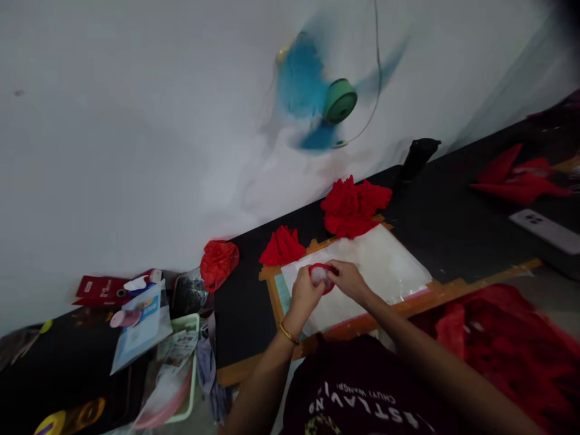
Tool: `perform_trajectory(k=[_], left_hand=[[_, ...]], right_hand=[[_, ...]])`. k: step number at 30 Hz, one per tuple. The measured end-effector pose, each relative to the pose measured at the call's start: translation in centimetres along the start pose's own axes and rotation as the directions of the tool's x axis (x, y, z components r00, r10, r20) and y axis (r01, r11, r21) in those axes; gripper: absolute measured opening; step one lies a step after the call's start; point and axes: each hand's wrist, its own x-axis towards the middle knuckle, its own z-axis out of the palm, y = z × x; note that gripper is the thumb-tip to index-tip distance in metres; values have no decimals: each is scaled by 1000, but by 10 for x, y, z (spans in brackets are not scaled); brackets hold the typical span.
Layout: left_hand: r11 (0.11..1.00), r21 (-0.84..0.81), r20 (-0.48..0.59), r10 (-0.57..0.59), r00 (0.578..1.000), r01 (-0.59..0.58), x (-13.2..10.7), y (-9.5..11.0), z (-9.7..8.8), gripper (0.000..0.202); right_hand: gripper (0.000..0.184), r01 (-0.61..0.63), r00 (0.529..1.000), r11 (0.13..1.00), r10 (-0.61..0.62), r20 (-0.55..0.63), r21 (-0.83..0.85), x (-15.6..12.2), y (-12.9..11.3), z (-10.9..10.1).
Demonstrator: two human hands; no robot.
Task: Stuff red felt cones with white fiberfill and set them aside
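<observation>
Both my hands meet over a white sheet point(385, 266) taped to a wooden-edged board point(453, 293). My left hand point(306, 296), with a gold bangle on the wrist, and my right hand point(347, 281) pinch a small red and white piece point(321, 275) between their fingers. Finished red folded pieces lie at the board's far side: a small red fan shape point(283, 246) and a larger red ruffled heap point(353, 206).
A spinning blue fan point(317, 96) stands against the white wall. A crumpled red bag point(219, 261) lies left of the board, with cluttered packets and a green tray point(190, 368) beyond. Red material point(507, 338) piles at my right; a phone point(546, 229) and a black bottle point(417, 158) sit farther off.
</observation>
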Motion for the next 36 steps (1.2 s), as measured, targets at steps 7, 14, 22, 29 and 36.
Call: perform_trajectory(k=[7,14,22,29,36], left_hand=[[987,154,43,-54,998,47,5,1,-4,13],[999,0,-139,-48,989,48,1,-2,-1,32],[997,-36,-47,-63,997,61,-4,12,11,22],[976,188,10,-111,994,107,1,8,1,18],[982,186,100,-55,993,36,3,8,7,26]], right_hand=[[21,-43,996,996,37,-76,-79,-2,6,-3],[41,-96,991,987,106,-78,130,-7,9,5],[27,-119,991,987,113,-69,-104,-6,5,14],[21,-159,987,949,151,-48,-274,-1,17,-2],[27,-26,996,986,40,78,-166,-3,13,-2]])
